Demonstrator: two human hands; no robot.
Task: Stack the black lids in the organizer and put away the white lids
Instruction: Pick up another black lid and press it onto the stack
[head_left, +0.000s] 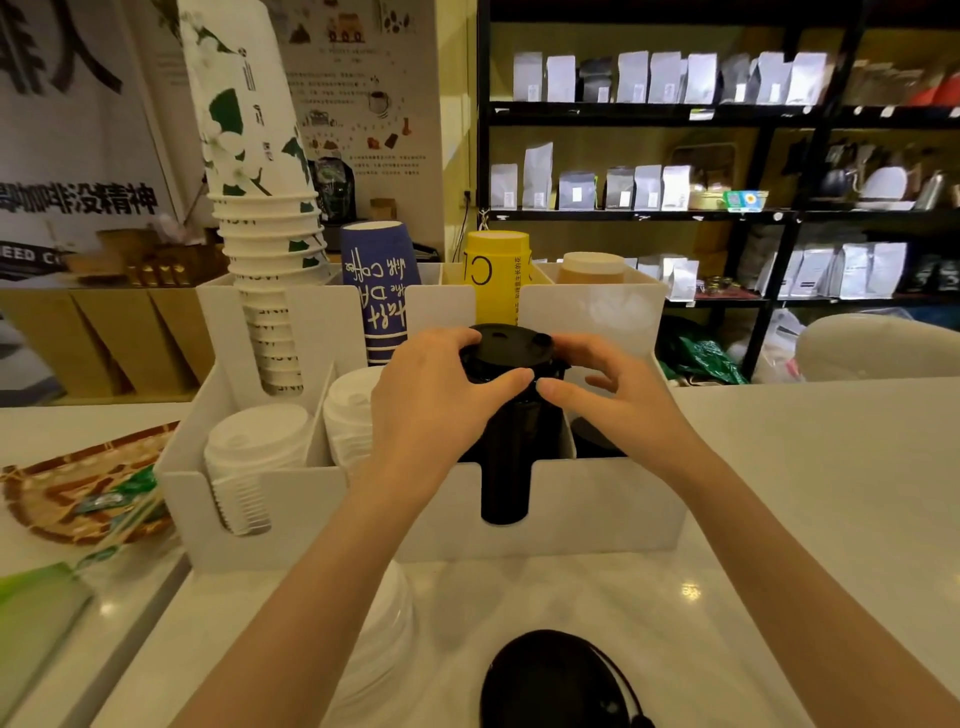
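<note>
Two bare hands meet over the white organizer (597, 514) on the pale worktop (810, 467), both closed around the top of a stack of black lids (501, 364) that stands in the organizer's front middle compartment. Left hand (434, 397): fingers wrapped over the stack's left rim, thumb pressed across the front edge. Right hand (608, 387): fingers curled over the right rim, thumb tip nearly touching the left thumb. Below the hands, the dark column of lids shows through the slot cut in the organizer's front wall.

Left of the left hand, two stacks of white lids (257, 441) occupy the neighbouring front compartments; the nearer one is partly hidden by the wrist. Beyond the hands, the rear compartments hold upturned paper cups: a tall white-and-green stack (260, 182), a blue stack (379, 291), a yellow stack (497, 275) and a tan stack (592, 267). To the right of the right hand, a dark object sits low in the adjacent compartment; what it is cannot be told.

Nearer the camera than the hands, between the forearms, a loose black lid (550, 680) lies on the worktop, and a pile of white lids (384, 623) sits under the left forearm. Far left of the hands, a woven tray (52, 493) holds green wrapped items.
</note>
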